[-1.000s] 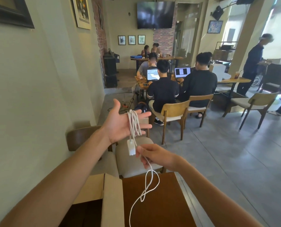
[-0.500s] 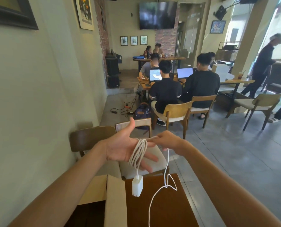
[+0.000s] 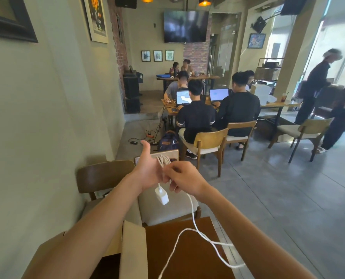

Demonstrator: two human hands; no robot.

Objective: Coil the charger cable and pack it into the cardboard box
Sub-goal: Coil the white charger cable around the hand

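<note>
My left hand (image 3: 147, 168) is held out in front of me, thumb up, with several turns of the white charger cable (image 3: 162, 161) wound around its palm. The white charger brick (image 3: 161, 195) dangles just below that hand. My right hand (image 3: 184, 177) is pressed against the left hand's fingers and pinches the loose run of cable, which trails down in a loop (image 3: 195, 232) over the brown table (image 3: 187, 250). The open cardboard box (image 3: 131, 246) stands at the table's left, under my left forearm; its inside is mostly hidden.
Two cushioned wooden chairs (image 3: 105, 174) stand right behind the table, against the left wall. Beyond, several seated people work at laptops at a table (image 3: 207, 109). Two people (image 3: 316, 85) are walking at the far right. Grey floor lies to the right.
My right hand has carried the cable around the left palm again and closed in on the left hand's fingers. The brick swings below, and the loose tail has shortened.
</note>
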